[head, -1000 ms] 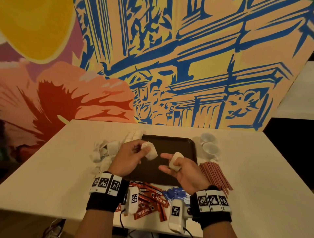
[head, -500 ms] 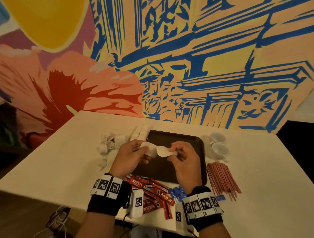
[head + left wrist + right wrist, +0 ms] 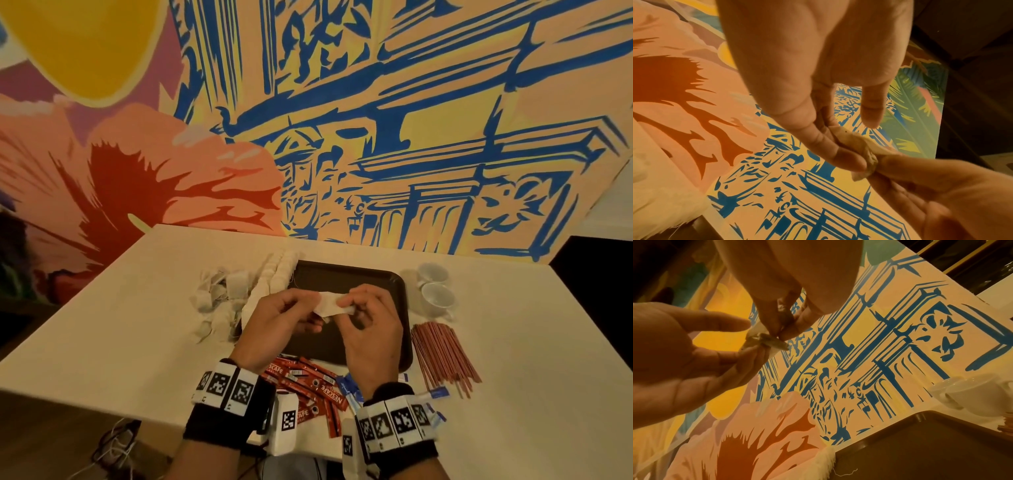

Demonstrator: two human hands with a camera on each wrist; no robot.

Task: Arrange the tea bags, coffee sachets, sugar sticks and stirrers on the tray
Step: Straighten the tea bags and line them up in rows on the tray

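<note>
Above the dark tray point(image 3: 342, 277), my left hand point(image 3: 308, 308) and right hand point(image 3: 349, 303) meet and pinch white tea bags point(image 3: 330, 303) held against each other. In the left wrist view my left hand point(image 3: 855, 155) pinches the tea bags point(image 3: 857, 146) between thumb and fingers, with the right hand point(image 3: 941, 186) opposite. From the right wrist, the right hand point(image 3: 781, 331) nips the tea bags point(image 3: 766, 340) and the left hand point(image 3: 684, 353) holds the other side. More tea bags point(image 3: 219, 298) lie heaped left of the tray.
Red coffee sachets point(image 3: 308, 383) and blue sugar sticks point(image 3: 349, 390) lie at the table's near edge. A bundle of brown stirrers point(image 3: 442, 356) lies right of the tray, with two white cups point(image 3: 435, 287) behind it. A white cloth point(image 3: 274, 274) lies along the tray's left rim.
A second ago each hand held its own tea bag apart. The hands have come together and now pinch the tea bags jointly above the tray.
</note>
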